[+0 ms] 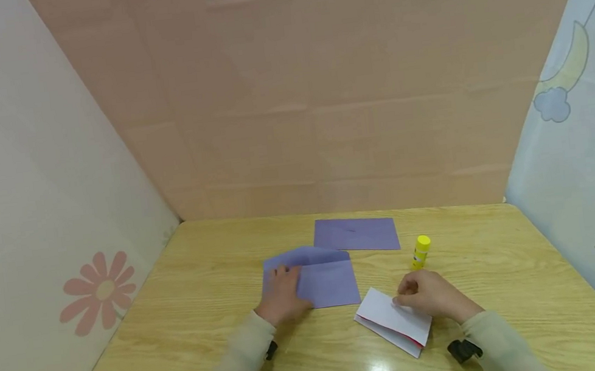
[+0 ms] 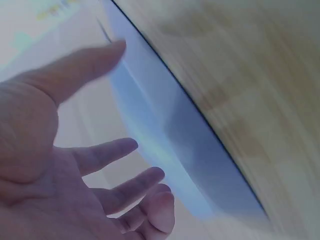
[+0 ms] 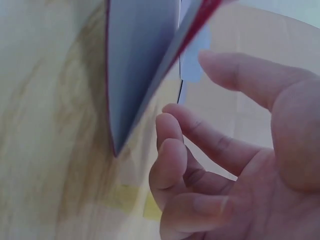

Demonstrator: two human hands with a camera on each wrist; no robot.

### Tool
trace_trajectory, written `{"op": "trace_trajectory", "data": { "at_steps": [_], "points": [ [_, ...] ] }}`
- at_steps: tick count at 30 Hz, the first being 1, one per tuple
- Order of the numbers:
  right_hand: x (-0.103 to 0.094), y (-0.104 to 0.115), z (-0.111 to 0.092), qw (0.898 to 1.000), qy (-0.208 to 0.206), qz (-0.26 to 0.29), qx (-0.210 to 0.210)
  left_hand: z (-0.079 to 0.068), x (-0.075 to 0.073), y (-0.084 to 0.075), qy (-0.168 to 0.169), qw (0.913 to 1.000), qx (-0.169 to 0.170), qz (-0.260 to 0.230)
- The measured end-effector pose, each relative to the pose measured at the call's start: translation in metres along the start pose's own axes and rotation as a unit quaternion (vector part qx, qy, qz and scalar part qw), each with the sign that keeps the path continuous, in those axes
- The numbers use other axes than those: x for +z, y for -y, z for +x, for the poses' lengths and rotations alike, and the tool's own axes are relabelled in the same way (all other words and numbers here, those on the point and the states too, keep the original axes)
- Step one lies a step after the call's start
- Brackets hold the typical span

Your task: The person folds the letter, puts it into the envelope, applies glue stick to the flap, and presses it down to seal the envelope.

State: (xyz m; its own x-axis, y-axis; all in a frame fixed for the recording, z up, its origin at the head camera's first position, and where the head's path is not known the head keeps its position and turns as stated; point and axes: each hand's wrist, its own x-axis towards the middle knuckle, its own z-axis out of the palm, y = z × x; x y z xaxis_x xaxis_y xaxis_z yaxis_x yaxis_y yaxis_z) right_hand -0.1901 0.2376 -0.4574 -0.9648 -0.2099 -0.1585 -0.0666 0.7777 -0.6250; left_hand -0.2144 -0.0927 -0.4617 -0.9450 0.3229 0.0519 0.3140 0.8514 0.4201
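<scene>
A purple envelope (image 1: 333, 285) lies on the table with its flap raised toward the back. My left hand (image 1: 284, 297) is over its left part. In the left wrist view the thumb and fingers of my left hand (image 2: 35, 160) are spread apart, with the envelope (image 2: 195, 135) just beyond them. To the right lies a folded white card (image 1: 386, 310) with red showing inside, its halves slightly parted. My right hand (image 1: 434, 295) is at the card's upper right edge. The right wrist view shows its thumb apart from its loosely bent fingers, nothing pinched, beside the card (image 3: 137, 65).
A second flat purple envelope or sheet (image 1: 358, 233) lies farther back, near the rear edge of the wooden table (image 1: 183, 345). A yellow glue stick (image 1: 421, 248) stands behind my right hand. A brown backdrop (image 1: 319, 85) and printed side panels enclose the table.
</scene>
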Motion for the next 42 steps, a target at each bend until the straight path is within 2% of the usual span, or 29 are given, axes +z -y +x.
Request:
{"op": "trace_trajectory", "data": {
  "at_steps": [2, 5, 10, 21, 33, 42],
  "points": [
    [-0.003, 0.001, -0.002, 1.000, 0.000, -0.012, 0.001, 0.002, -0.006, 0.019, -0.009, 0.9996, -0.024, 0.007],
    [-0.005, 0.002, -0.005, 0.999, 0.004, -0.032, 0.000, 0.004, -0.015, 0.041, 0.008, 0.9982, -0.055, 0.021],
    [-0.006, 0.004, -0.009, 0.998, 0.006, -0.069, 0.000, 0.004, -0.025, 0.054, 0.039, 0.9977, -0.055, 0.011],
    [-0.002, 0.018, -0.017, 0.994, 0.001, -0.102, 0.025, 0.008, -0.024, 0.055, 0.052, 0.9966, -0.062, 0.015],
    [0.006, 0.026, -0.016, 0.989, 0.010, -0.142, 0.042, 0.010, -0.022, 0.047, 0.056, 0.9976, -0.040, 0.002],
    [0.008, 0.023, -0.014, 0.991, 0.008, -0.130, 0.039, 0.009, -0.023, 0.040, 0.065, 0.9972, -0.037, -0.002]
  ]
}}
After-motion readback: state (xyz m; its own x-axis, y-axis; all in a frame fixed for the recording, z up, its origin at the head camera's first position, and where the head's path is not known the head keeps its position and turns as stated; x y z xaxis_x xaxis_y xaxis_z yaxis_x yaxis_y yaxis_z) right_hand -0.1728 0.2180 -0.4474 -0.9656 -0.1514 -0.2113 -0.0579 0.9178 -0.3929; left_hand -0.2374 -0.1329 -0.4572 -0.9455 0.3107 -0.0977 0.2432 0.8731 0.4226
